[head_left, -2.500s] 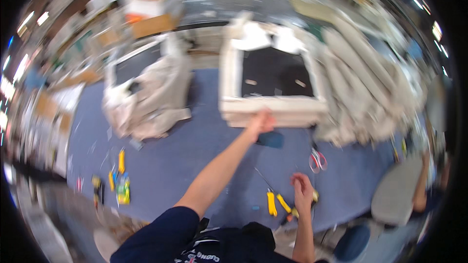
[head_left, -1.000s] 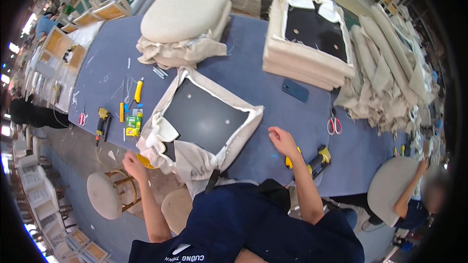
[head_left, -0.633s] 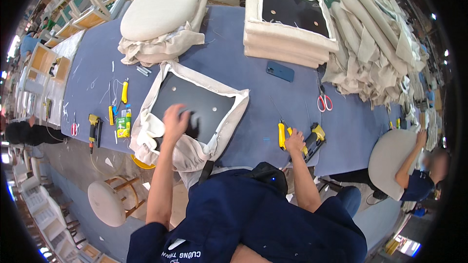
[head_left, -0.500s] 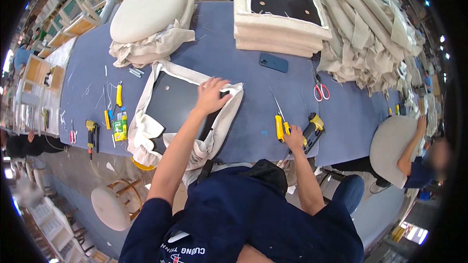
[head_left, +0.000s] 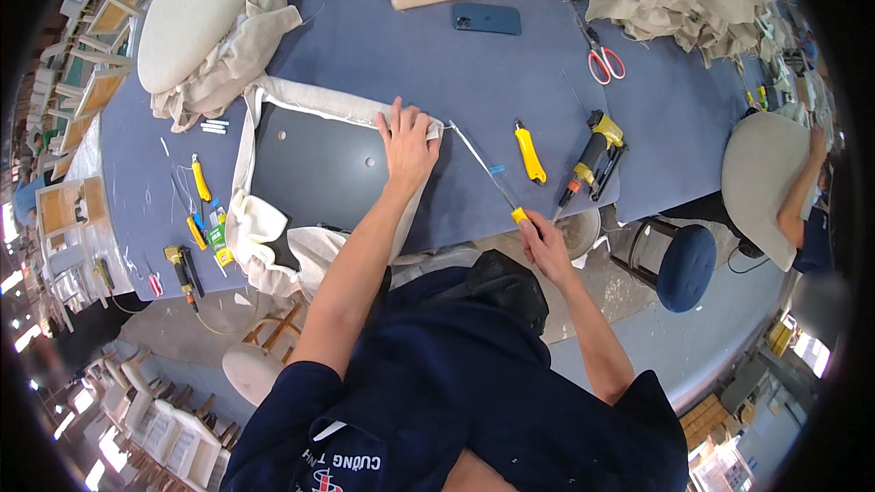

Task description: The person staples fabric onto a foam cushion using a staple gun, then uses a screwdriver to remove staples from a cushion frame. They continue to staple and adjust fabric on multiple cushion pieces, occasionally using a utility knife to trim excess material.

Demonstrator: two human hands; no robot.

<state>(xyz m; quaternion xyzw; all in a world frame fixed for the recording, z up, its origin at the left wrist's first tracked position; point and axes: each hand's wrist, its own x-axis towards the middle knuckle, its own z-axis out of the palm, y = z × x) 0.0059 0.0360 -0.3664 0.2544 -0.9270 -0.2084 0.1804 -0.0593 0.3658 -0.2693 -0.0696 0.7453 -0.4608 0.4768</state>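
A dark seat panel (head_left: 314,164) lies underside up, wrapped along its edges in cream fabric (head_left: 319,98). My left hand (head_left: 409,148) rests on its far right corner, fingers apart and pressing on the folded fabric edge. In my right hand (head_left: 547,249) is a screwdriver (head_left: 488,173) with a yellow handle and a long thin metal shaft; its tip points at that corner, close beside the fabric. My right fingers close around the handle, hiding most of it. At the near left corner the fabric (head_left: 264,230) is loose and bunched, with white lining showing.
Right of the panel lie a yellow utility knife (head_left: 530,153), a staple gun (head_left: 597,155), red-handled scissors (head_left: 605,64) and a phone (head_left: 487,18). Padded seats (head_left: 196,18) are stacked at far left. Another staple gun (head_left: 185,275) lies near left. A co-worker holds a seat (head_left: 764,184) at right.
My right hand has picked up the screwdriver from the table and brought it left, toward the panel's corner. My left hand stays at that corner. The view has shifted nearer.
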